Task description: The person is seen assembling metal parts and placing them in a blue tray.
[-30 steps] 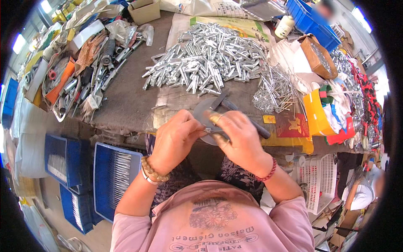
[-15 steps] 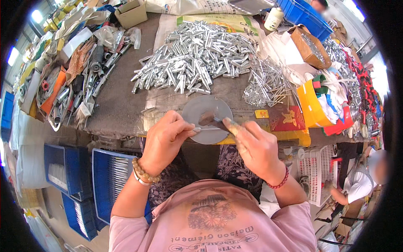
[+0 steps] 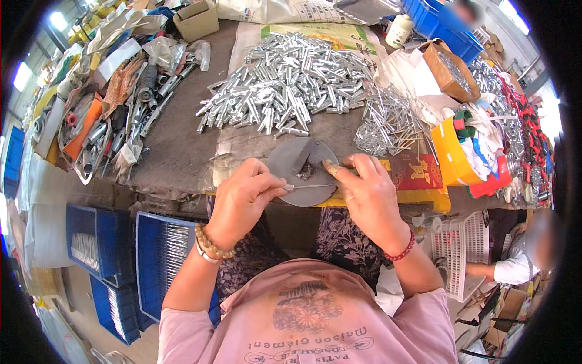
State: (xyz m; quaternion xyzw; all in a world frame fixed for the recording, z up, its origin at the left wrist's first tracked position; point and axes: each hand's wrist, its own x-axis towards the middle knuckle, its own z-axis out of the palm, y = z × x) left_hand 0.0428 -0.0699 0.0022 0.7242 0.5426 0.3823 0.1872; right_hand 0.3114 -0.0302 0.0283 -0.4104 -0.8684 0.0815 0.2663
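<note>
My left hand (image 3: 244, 193) is closed in a pinch on the thick end of a slim silver metal rod (image 3: 312, 186). The rod points right, across the near part of a round grey plate (image 3: 280, 159) at the table's front edge. A dark flat strip-like tool (image 3: 301, 159) lies on the plate beside a dark smear or lump (image 3: 307, 172). My right hand (image 3: 368, 189) is at the plate's right side, one finger stretched over the rim and the fingers apart. The rod's far end comes close to that hand; whether they touch is unclear.
Beyond the plate spreads a heap of silver metal tubes (image 3: 291, 82), with thin metal pins (image 3: 388, 124) to its right. Tools (image 3: 142, 97) crowd the left. A yellow container (image 3: 451, 151) stands right. Blue crates (image 3: 159, 261) sit low left. A person (image 3: 515, 267) works at lower right.
My right hand has let go of the dark tool, which now lies on the plate. More of the silver rod shows. The person at right has shifted.
</note>
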